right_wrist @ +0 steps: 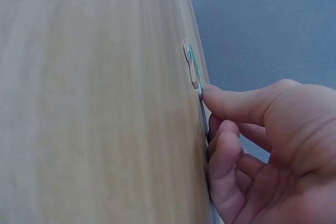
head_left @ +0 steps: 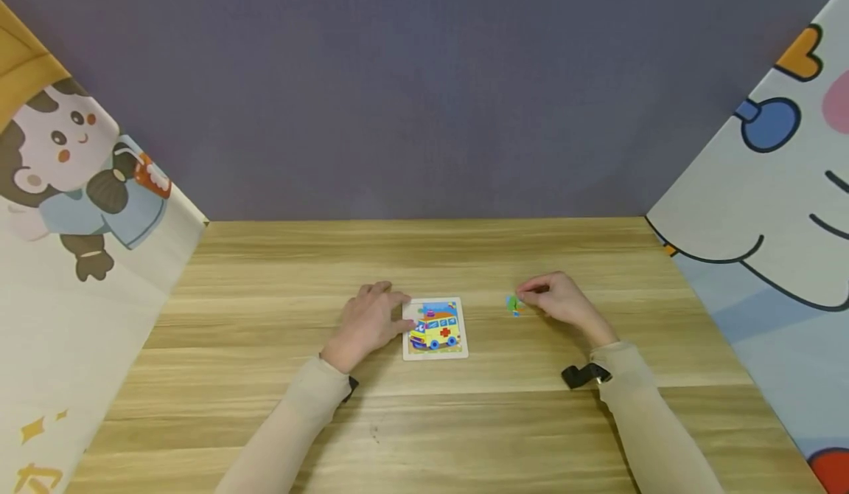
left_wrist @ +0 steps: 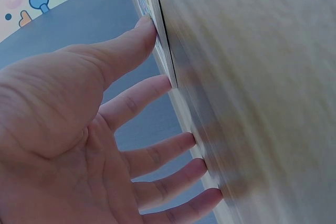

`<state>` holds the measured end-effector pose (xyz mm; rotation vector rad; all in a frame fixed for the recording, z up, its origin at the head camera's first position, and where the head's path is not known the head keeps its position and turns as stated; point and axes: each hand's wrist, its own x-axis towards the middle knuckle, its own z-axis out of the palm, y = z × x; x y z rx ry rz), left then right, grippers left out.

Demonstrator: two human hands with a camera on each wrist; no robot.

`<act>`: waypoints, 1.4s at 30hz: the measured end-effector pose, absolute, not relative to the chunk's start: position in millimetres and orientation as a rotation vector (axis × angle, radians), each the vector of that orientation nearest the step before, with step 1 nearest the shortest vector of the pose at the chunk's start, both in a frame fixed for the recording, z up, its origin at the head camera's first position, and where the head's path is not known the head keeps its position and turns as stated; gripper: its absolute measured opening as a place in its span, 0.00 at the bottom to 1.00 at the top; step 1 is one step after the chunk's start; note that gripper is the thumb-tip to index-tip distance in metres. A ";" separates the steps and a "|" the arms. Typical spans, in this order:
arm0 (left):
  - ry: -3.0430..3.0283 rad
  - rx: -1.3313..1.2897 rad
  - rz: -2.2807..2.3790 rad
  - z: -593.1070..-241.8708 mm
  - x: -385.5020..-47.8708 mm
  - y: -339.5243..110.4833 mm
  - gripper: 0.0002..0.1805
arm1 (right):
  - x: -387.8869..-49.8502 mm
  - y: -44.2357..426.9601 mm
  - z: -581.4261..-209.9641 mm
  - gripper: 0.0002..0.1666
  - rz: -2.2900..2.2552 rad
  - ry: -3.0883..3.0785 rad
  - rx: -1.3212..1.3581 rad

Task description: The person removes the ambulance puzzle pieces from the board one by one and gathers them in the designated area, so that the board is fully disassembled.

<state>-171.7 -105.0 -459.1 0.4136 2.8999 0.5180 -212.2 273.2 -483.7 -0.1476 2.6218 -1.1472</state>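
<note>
A small square jigsaw puzzle (head_left: 438, 328) with a pale border and a yellow ambulance picture lies flat on the table. My left hand (head_left: 373, 321) is spread at its left side, fingertips on the tabletop and the thumb against the puzzle's edge. A pale patch without picture shows near the puzzle's upper left corner. To the right, a small green and blue puzzle piece (head_left: 513, 304) lies on the table. The thumb and curled fingers of my right hand (head_left: 560, 298) pinch at its right edge. In the right wrist view, the thumb tip meets the end of the thin piece (right_wrist: 192, 69).
The wood-grain table (head_left: 438, 435) runs back to a dark grey-blue wall (head_left: 424, 96). Panels with cartoon prints stand at the left (head_left: 73, 317) and right (head_left: 749, 310). Black straps with small mounts sit on both wrists.
</note>
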 end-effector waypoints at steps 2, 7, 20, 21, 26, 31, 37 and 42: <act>2.903 0.416 0.514 -458.5 -171.8 -105.1 0.29 | -212.4 273.1 -484.2 0.16 -1.153 2.623 -0.146; 2.906 0.424 0.512 -457.3 -171.8 -105.3 0.30 | -212.7 272.4 -484.3 0.17 -1.170 2.615 -0.137; 2.904 0.421 0.513 -454.3 -173.7 -105.8 0.30 | -216.4 271.4 -484.9 0.19 -1.187 2.610 -0.106; 2.904 0.420 0.512 -454.1 -173.8 -105.8 0.30 | -216.6 271.6 -484.9 0.19 -1.192 2.606 -0.107; 2.905 0.421 0.504 -455.8 -173.4 -106.2 0.30 | -215.0 271.5 -483.9 0.19 -1.202 2.584 -0.131; 2.897 0.421 0.513 -458.8 -172.3 -106.5 0.30 | -210.7 265.3 -478.2 0.17 -1.181 2.598 -0.193; 2.900 0.421 0.513 -458.3 -172.3 -106.5 0.29 | -209.3 250.3 -470.7 0.16 -1.155 2.628 -0.273; 2.902 0.426 0.509 -458.3 -172.1 -106.4 0.29 | -211.7 238.3 -471.5 0.15 -1.140 2.653 -0.281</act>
